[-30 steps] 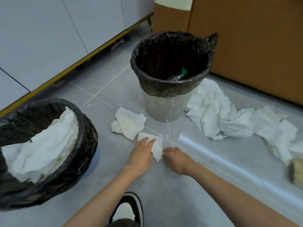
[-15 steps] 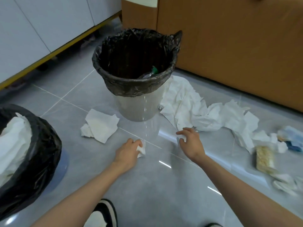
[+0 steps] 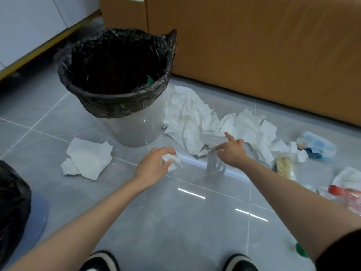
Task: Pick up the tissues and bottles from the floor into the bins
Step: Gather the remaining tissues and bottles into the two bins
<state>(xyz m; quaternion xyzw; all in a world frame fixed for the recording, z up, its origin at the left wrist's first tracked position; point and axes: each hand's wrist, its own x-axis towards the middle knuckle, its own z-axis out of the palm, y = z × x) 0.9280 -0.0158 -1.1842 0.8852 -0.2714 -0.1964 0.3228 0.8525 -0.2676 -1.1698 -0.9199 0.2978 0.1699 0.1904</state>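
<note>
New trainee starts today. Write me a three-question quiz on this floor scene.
1. True or false: the left hand holds a crumpled tissue.
2. The right hand reaches toward: A the tissue pile, B a shoe, C the wall.
3. What colour is the cap of the bottle in the bin?
Key: 1 true; 2 A; 3 green.

Second bin (image 3: 13, 202) cut by left edge. Green-capped bottle (image 3: 149, 81) mostly hidden behind liner rim (image 3: 117, 103). Red-capped bottle (image 3: 348, 194) blurred, cut by right edge.
</note>
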